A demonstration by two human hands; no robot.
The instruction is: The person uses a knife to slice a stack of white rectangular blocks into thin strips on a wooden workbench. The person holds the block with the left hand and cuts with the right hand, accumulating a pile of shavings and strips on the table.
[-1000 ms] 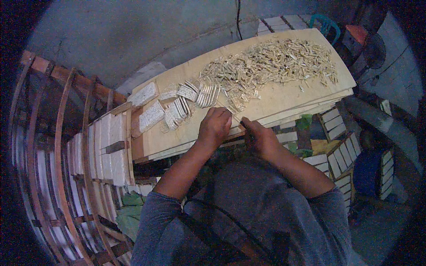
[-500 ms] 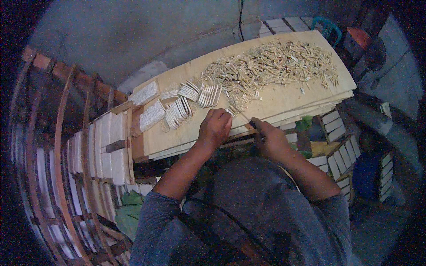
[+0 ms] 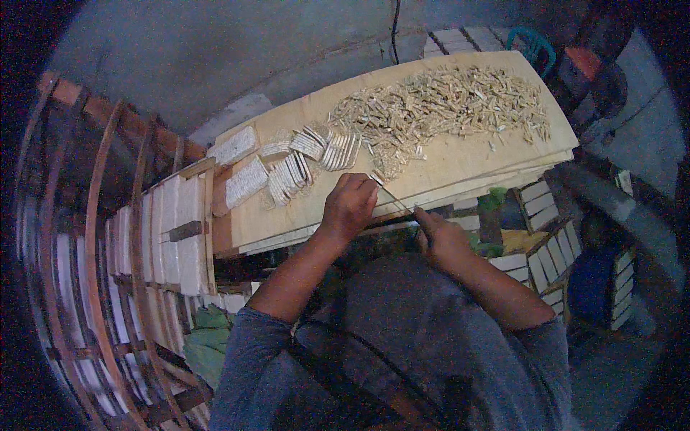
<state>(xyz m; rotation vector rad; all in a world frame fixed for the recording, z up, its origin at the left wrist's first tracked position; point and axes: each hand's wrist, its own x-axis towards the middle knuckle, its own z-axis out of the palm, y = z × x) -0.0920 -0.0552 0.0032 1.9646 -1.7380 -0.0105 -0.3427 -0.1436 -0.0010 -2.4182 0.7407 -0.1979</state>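
At the near edge of a pale wooden board (image 3: 284,230), my left hand (image 3: 350,206) is closed, pressing down on a small whitish piece (image 3: 376,178) that shows just past its fingertips. My right hand (image 3: 445,238) is wrapped round the handle of a knife, mostly hidden in the grip. The thin knife blade (image 3: 394,199) slants up and left to the piece. Just beyond my left hand lie white slabs cut into slices (image 3: 291,176), some leaning over. Two uncut whitish slabs (image 3: 246,182) rest at the board's left end. A heap of short tan strips (image 3: 445,100) spreads over the far right.
Wooden racks (image 3: 100,237) holding white slabs stand at the left. A stack of slabs (image 3: 172,230) adjoins the board's left end. Crates of white blocks (image 3: 553,255) sit below at the right. A grey wall (image 3: 251,65) rises behind; a teal chair (image 3: 535,47) is at the back right.
My right hand has drawn back right and slightly toward me with the knife, so more of the blade shows. My left hand has stayed nearly in place.
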